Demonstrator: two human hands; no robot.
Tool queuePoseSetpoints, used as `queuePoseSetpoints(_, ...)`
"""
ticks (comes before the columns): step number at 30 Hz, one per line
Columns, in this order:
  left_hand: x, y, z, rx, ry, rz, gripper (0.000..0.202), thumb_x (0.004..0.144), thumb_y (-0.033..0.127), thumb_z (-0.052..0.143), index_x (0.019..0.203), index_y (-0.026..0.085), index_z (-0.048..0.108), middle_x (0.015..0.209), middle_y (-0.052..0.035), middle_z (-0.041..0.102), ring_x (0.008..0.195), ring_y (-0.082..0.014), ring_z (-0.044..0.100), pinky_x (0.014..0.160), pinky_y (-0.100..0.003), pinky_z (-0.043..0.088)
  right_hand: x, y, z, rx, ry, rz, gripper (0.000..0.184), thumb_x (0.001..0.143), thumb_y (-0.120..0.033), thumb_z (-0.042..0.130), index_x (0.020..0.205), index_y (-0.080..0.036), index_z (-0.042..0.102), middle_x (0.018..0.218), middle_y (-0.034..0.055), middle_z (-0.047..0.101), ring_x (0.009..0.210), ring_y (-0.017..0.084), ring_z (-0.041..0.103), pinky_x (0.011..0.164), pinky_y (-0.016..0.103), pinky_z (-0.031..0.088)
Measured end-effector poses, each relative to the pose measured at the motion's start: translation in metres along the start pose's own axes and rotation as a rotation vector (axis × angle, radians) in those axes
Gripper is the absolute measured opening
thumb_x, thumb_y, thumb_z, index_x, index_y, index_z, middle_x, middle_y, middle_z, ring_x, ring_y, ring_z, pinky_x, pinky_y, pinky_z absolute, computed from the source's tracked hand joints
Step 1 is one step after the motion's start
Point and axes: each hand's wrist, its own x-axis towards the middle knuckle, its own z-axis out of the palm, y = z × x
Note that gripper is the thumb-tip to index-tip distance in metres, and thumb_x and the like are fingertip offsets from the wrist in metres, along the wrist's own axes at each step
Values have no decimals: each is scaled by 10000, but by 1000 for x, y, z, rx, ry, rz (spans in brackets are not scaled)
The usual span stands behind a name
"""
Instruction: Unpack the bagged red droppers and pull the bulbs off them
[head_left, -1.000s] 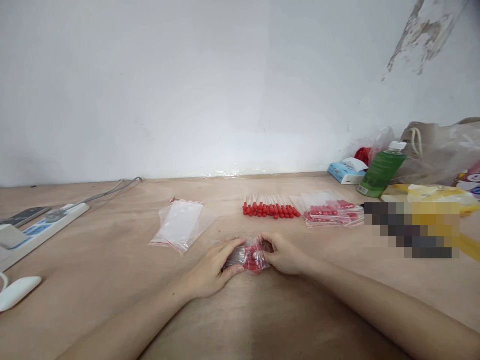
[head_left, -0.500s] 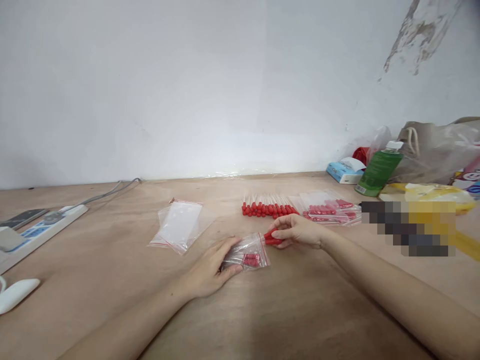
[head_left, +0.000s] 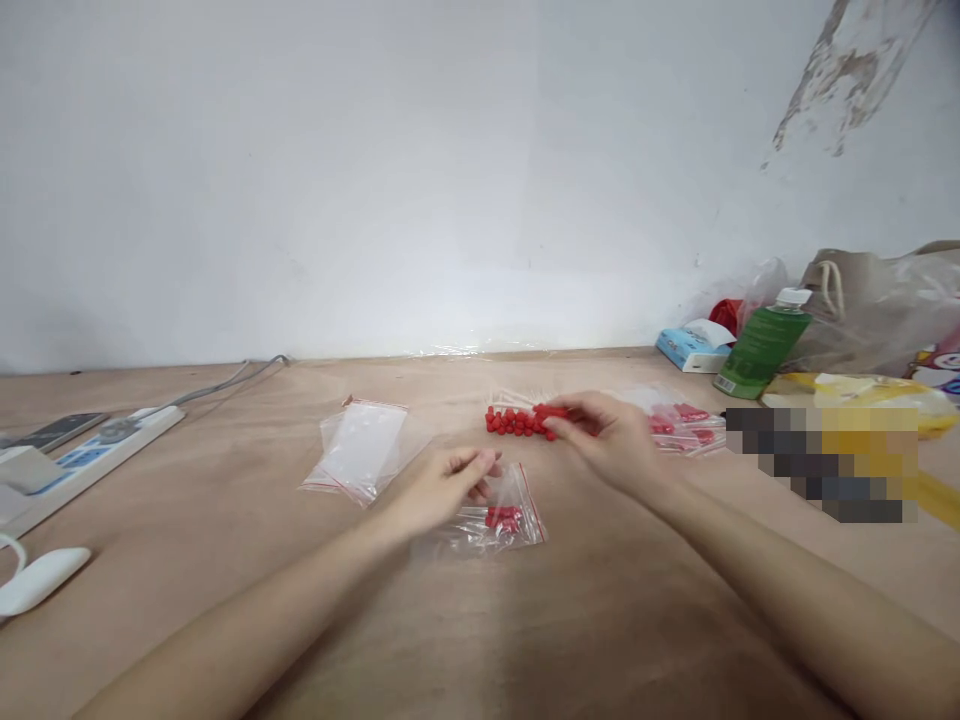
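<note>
Transparent plastic is the material of the small flat bag with a red line at its mouth [head_left: 519, 500], which lies nearest to us on the pale brown wooden table [head_left: 397, 650]. Inside it we see a few red heads and some thin pale sticks. The film looks very light, soft and slippery, so we would expect it to slide and wrinkle easily; we judge it better to hold it down by the closed end and to lift only the edge with the red line.

Just above this bag is our left hand [head_left: 466, 482], its fingers loosely curled and its thumb close to them. We see nothing held in it, and we cannot tell whether it touches the film.

A little farther, our right hand [head_left: 600, 428] pinches some red heads between thumb and fingers; how many, we cannot tell. It is at the right end of the row of thin pale sticks with rounded red heads [head_left: 514, 422]. These sticks seem light, rather stiff and perhaps easy to snap, so the thick heads should give the safer grip.

To the right of that hand are flat transparent bags with red contents [head_left: 686, 428]. Farther back stands, tilted, a green bottle with a white cap [head_left: 765, 345].
</note>
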Motion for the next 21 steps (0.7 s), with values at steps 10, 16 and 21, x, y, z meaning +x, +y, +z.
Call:
queuePoseSetpoints(10, 32, -5, 17, -447, 22, -285, 170, 771, 249, 591, 680, 106, 601, 633, -28, 625, 513, -67, 551, 509, -161, 451, -41, -5, 37, -289, -356, -515, 310, 887, -203, 361, 1123, -203, 561, 1061, 102, 605, 997, 192, 562, 840, 318, 475)
queuePoseSetpoints(16, 72, -6, -21, -236, 111, -283, 200, 762, 221, 580, 609, 92, 573, 520, -12, 580, 415, -51, 463, 399, -166, 316, -43, 2, 32, -355, -221, -384, 269, 843, -292, 461, 1079, -205, 558, 1021, 95, 597, 887, 181, 573, 755, 301, 476)
queuePoseSetpoints(21, 120, -15, -42, -36, 181, -333, 200, 824, 269, 539, 901, 88, 577, 828, -53, 608, 680, -121, 574, 603, -255, 475, -47, 15, 24, -235, -192, -178, 186, 838, -297, 458, 926, -197, 588, 824, 57, 595, 708, 138, 548, 648, 264, 450)
